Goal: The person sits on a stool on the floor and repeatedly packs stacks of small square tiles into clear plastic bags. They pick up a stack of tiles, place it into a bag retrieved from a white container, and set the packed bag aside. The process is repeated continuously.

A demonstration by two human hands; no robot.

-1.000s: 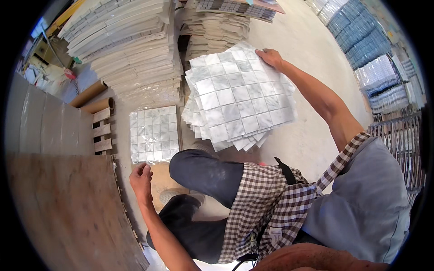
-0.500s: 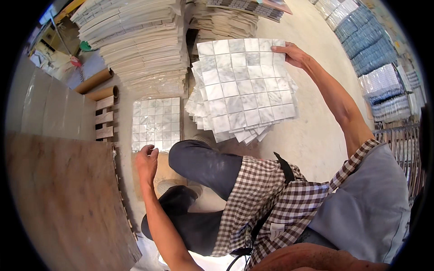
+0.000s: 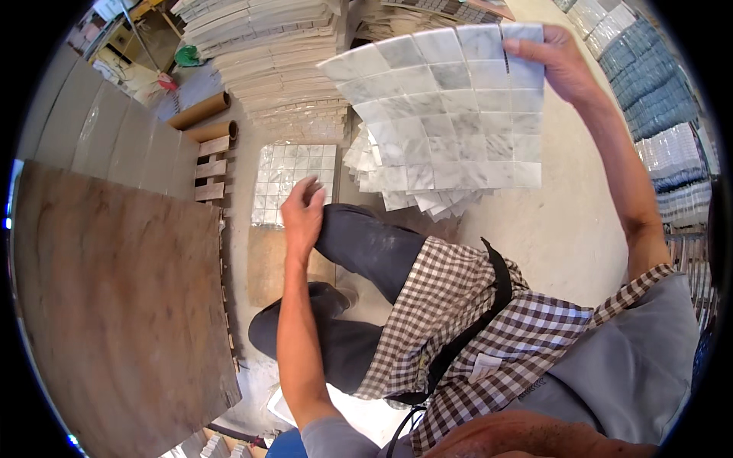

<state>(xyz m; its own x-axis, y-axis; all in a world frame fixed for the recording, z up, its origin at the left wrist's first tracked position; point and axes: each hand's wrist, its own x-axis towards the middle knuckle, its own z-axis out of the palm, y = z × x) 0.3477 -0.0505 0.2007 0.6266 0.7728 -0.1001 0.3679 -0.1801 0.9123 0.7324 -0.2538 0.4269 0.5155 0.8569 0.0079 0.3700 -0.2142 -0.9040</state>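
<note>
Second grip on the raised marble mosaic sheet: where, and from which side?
Probably the upper-left corner of the mosaic sheet, left hand coming from the left, thumb on top, fingers beneath. The right hand pinches near the upper-right corner; the sheet is thin and bowed, and its left corner juts out unheld.

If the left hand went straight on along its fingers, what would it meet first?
Probably the gridded tile sheet below the left hand, though its height above it is unclear.

Mosaic sheet (image 3: pixel 456 111) — smooth, grey-veined, marble-like stone
</note>
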